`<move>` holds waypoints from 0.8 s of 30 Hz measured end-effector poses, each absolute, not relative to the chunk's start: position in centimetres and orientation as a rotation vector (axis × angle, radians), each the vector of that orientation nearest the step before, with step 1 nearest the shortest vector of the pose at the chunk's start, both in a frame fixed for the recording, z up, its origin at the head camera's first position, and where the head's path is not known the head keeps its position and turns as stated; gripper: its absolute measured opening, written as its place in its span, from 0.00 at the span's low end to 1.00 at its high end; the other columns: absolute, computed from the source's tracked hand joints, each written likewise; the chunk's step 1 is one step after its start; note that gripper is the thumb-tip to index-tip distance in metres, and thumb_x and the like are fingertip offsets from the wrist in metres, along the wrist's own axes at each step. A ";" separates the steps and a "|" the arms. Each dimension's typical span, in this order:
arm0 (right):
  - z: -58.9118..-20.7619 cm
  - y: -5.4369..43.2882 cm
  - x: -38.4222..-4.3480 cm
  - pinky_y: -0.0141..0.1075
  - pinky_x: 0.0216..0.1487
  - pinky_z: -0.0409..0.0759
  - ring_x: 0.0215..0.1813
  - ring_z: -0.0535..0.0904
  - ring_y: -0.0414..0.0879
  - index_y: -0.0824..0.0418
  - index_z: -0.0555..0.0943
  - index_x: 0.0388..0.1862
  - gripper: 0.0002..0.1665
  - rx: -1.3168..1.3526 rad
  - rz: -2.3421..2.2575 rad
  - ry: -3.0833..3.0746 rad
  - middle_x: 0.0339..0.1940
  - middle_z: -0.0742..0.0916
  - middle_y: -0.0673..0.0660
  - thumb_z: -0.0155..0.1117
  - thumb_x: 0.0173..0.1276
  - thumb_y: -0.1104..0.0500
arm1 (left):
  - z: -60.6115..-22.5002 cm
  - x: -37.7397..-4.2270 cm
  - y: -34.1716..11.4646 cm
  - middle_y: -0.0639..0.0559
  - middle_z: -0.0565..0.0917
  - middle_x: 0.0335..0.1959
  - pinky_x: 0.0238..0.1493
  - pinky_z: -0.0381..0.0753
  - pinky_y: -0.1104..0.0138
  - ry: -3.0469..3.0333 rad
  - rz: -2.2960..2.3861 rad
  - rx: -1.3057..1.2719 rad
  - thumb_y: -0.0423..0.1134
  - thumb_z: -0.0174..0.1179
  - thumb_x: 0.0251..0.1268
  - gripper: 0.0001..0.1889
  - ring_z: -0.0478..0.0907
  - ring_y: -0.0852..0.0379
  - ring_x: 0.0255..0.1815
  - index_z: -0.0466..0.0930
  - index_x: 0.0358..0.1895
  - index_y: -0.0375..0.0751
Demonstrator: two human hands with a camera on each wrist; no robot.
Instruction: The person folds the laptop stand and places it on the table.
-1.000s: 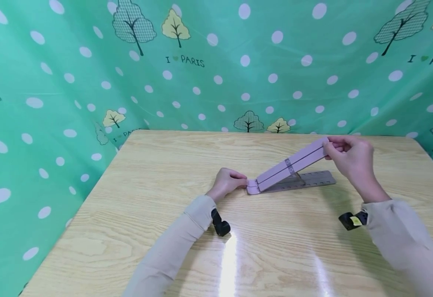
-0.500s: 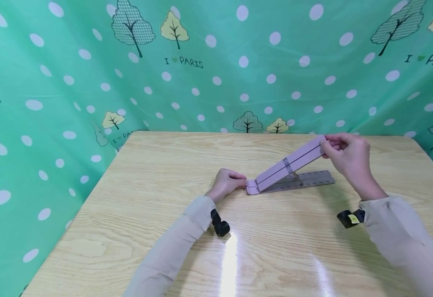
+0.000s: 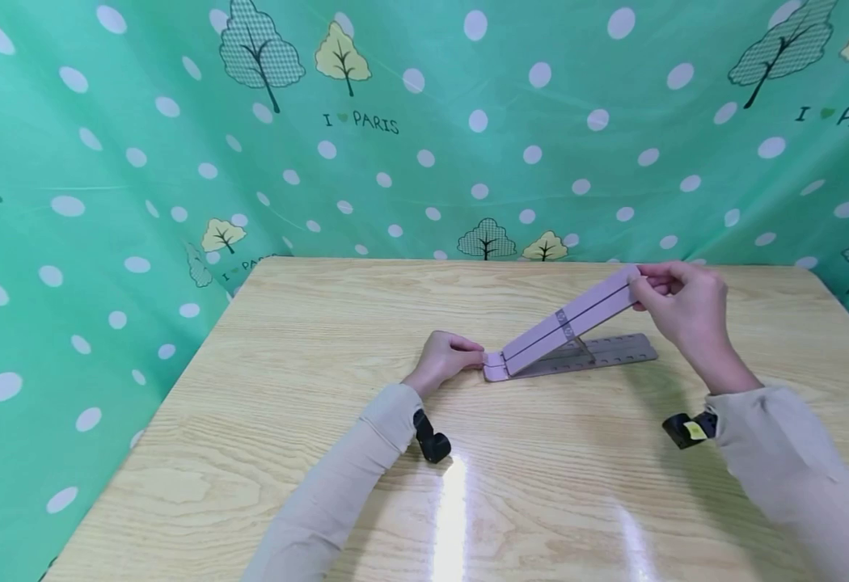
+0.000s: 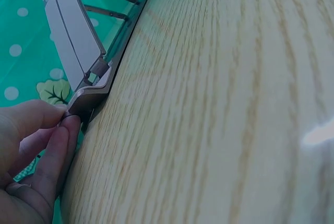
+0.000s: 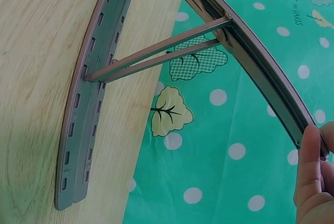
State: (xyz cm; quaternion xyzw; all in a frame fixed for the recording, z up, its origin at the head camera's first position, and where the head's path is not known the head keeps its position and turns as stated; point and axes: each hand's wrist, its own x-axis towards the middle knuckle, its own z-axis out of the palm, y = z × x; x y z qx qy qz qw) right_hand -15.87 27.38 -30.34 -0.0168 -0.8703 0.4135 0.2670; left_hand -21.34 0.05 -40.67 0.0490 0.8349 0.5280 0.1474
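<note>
A pinkish-purple folding laptop stand (image 3: 570,319) rests on the table, its upper panel tilted up to the right over a slotted base (image 3: 617,351). My left hand (image 3: 445,360) pinches the stand's low left end; in the left wrist view, thumb and fingertips meet at its upturned lip (image 4: 88,98). High on the right, my right hand (image 3: 690,311) grips the raised end of the panel between thumb and fingers. Two slim prop legs (image 5: 156,49) join the panel's underside to the base, their feet at the slots in the right wrist view.
The light wood table (image 3: 286,420) carries a bright glare streak in front of the hands. Behind and to the left hangs a green dotted cloth (image 3: 395,186), near the table's back edge. Black wrist devices (image 3: 432,440) sit at both cuffs.
Since one second ago, the right hand has raised the panel's far end slightly, and the prop legs' feet have shifted a little left. The left hand keeps its place. Little differs over the last half second.
</note>
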 end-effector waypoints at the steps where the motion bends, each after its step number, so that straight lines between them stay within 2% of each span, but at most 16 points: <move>1: -30.3 27.4 -15.9 0.18 0.16 0.71 0.14 0.70 0.23 0.78 0.78 0.37 0.14 -0.043 1.117 -2.348 0.25 0.80 0.70 0.59 0.58 0.66 | -40.7 -21.3 0.0 0.50 0.84 0.30 0.38 0.77 0.73 2.404 1.518 0.141 0.34 0.67 0.46 0.07 0.79 0.60 0.34 0.84 0.31 0.39; 14: -30.5 27.4 -15.9 0.18 0.15 0.69 0.14 0.70 0.24 0.77 0.78 0.38 0.13 -0.033 1.110 -2.347 0.25 0.81 0.69 0.58 0.58 0.66 | -40.8 -21.2 0.0 0.50 0.84 0.30 0.37 0.77 0.73 2.396 1.527 0.143 0.34 0.67 0.47 0.07 0.79 0.60 0.33 0.84 0.32 0.38; 24: -31.3 28.0 -16.2 0.19 0.15 0.70 0.15 0.73 0.29 0.75 0.79 0.36 0.14 0.021 1.221 -2.258 0.22 0.81 0.65 0.60 0.58 0.62 | -40.7 -21.2 0.1 0.51 0.84 0.29 0.36 0.77 0.73 2.413 1.533 0.137 0.36 0.67 0.46 0.08 0.79 0.61 0.32 0.84 0.32 0.39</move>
